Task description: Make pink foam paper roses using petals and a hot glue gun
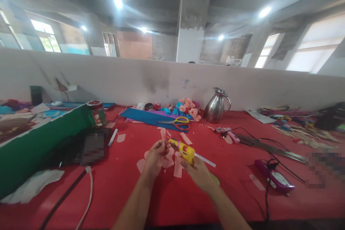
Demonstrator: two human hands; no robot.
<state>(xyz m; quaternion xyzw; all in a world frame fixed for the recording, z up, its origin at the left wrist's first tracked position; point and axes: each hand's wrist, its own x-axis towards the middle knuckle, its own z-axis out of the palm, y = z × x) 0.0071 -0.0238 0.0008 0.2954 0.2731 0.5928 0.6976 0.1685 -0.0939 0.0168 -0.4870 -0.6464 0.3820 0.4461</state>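
Observation:
My left hand [156,154] pinches a strip of pink paper [163,134] that stands up from its fingertips. In my right hand [198,173] is a yellow glue gun [186,151], its nozzle pointing left toward the left fingers. A whitish glue stick [205,160] juts from the gun's back end. Cut pieces of pink paper [178,167] lie beneath and around both hands. Beyond the hands, scissors [176,122] with yellow and red handles rest on blue paper [145,116]. Something green [215,179] is partly hidden under my right wrist.
Pink paper roses [190,108] and a metal jug [216,107] stand at the back. A lidded jar [97,114] and a green divider [68,124] are left. A purple power strip [274,178] with black cords and a bundle of wires [269,147] lie right.

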